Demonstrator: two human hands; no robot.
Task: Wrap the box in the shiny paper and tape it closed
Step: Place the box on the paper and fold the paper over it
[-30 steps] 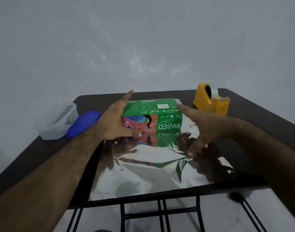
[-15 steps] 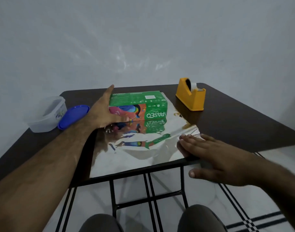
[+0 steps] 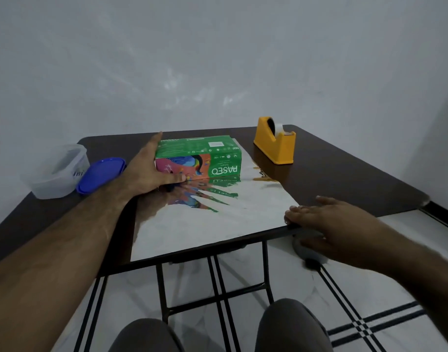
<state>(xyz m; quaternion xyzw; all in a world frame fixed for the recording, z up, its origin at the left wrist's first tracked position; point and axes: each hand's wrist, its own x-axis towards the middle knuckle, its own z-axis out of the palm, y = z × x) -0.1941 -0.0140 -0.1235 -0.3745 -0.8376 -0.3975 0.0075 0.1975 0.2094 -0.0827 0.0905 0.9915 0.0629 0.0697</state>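
I see the Paseo tissue box sitting on the far end of the shiny paper, toward twelve o'clock on the dark table. My left hand holds the box's left end: the fingers lie straight along that end wall, the thumb is curled along the bottom of the near face. I judge this hold is there to pin the box so it does not skate on the slick sheet. My right hand lies at about four o'clock from the box, fingers straight and flat on the sheet's near right corner at the table edge, gripping nothing. It looks placed to flatten or take up that corner for the first fold; that is my reading only.

The near face of the box reads "PASEO" with "Smart" beside it, both upside down from here, next to a colourful picture; the fine print on top is too small to read. The mirror surface repeats the box's colours in streaks.

A yellow tape dispenser stands at two o'clock, just off the sheet and within reach for sealing. At nine o'clock sit a clear plastic tub, with blue marks I cannot read, and a blue lid leaning on it.
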